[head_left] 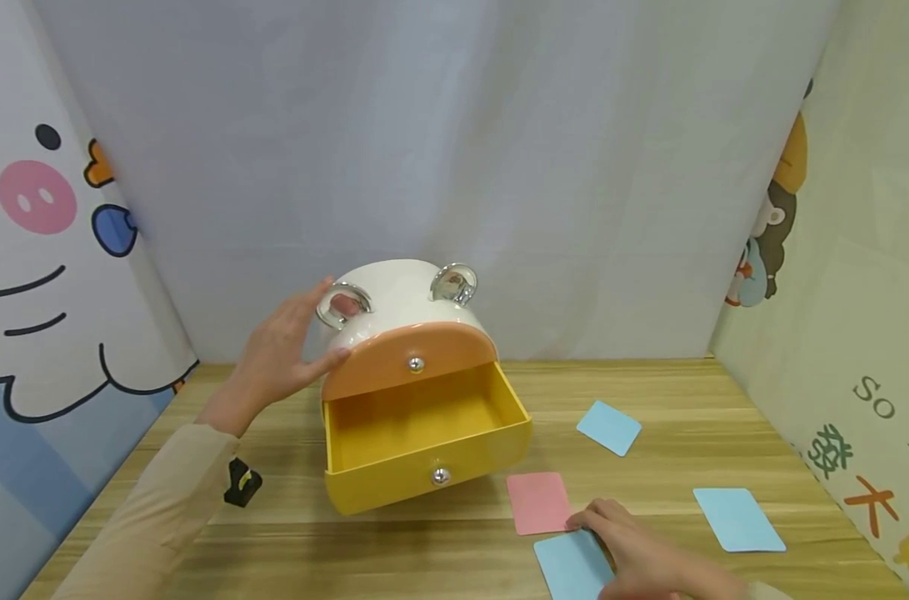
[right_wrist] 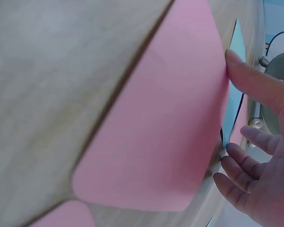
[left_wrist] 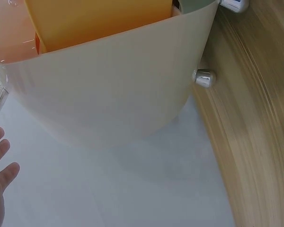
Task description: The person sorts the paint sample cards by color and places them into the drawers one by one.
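A small round-topped drawer cabinet [head_left: 394, 287] has a white shell, two silver ear-like rings and an orange upper drawer [head_left: 379, 367]. Its yellow lower drawer [head_left: 364, 485] is pulled out. My left hand [head_left: 274, 350] rests at the cabinet's upper left, thumb near the orange front and fingertips by the left ring [head_left: 322, 312]. My right hand [head_left: 637, 546] is low over the table, fingertips beside a blue card [head_left: 566, 567] and the corner of a pink card [head_left: 538, 503]. Another pink card [right_wrist: 151, 118] fills the right wrist view, with my thumb at its edge and the other fingers spread.
Two more blue cards [head_left: 609, 427] lie to the right, one of them near the table's right side [head_left: 739, 520]. A small black object [head_left: 242, 483] sits beside my left sleeve. A pale curtain [head_left: 574, 167] stands behind, and printed panels flank the wooden table [head_left: 634, 375].
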`<state>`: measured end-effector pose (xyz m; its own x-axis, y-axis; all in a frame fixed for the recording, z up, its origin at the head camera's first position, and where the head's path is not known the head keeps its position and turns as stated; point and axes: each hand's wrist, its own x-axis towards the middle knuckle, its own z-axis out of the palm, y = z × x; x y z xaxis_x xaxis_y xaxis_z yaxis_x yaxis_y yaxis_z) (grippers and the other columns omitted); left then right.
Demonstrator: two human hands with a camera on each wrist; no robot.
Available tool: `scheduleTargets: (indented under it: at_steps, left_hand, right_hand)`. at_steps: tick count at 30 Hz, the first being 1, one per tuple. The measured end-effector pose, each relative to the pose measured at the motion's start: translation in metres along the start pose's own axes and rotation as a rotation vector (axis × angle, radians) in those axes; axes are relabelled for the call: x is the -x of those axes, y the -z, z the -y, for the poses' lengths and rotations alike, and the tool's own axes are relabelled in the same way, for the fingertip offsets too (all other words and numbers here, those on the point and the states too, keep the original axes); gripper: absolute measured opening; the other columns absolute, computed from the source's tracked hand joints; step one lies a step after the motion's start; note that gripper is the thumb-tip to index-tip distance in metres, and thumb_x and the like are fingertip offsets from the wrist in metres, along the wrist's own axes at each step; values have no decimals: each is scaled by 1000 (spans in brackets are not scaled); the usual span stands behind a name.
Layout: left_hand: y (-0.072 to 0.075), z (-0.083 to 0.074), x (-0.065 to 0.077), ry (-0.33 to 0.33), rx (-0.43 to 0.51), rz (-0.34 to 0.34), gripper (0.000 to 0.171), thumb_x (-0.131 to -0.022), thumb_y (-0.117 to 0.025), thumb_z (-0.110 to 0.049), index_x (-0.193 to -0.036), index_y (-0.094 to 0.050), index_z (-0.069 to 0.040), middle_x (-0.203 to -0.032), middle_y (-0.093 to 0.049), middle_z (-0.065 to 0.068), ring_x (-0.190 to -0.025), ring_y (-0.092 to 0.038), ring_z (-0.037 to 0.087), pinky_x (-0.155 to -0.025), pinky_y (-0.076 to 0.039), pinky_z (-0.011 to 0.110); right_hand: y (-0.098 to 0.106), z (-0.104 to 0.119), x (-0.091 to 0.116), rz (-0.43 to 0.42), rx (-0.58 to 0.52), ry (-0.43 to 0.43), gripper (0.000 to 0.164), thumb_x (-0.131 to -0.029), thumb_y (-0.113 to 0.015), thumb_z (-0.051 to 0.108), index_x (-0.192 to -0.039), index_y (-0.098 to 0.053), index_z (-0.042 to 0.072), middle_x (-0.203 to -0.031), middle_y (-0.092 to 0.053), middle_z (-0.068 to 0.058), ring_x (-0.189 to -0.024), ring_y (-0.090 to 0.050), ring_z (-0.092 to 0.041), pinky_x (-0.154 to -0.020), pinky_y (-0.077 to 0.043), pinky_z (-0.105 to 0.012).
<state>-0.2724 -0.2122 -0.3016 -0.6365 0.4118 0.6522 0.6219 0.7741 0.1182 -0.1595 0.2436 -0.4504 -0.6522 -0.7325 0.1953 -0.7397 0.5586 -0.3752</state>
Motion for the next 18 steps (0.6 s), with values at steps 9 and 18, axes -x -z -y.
scheduleTargets:
  at_steps: [9,18]
  left_hand:
    - [1,0,0,0,-4,-5,86,-77,-66,-42,-146,-21,-15,-135,-41,19,-117,-43,37,-86,-42,56]
    - [0,0,0,-7,2,-19,83,-80,-63,-46,-145,-23,-14,-134,-43,19,-117,-43,37,-86,-42,56]
  right_hand:
    - [0,-3,-9,36,21,-5,66,-49,-85,27,-104,-52,12,-93,-38,7,-84,-39,-5,-66,-41,-20]
    - [7,-4,-18,105,-215,-87,56,-55,-82,9,-102,-51,7,-93,-36,0,-77,-42,-4,-63,-43,-18]
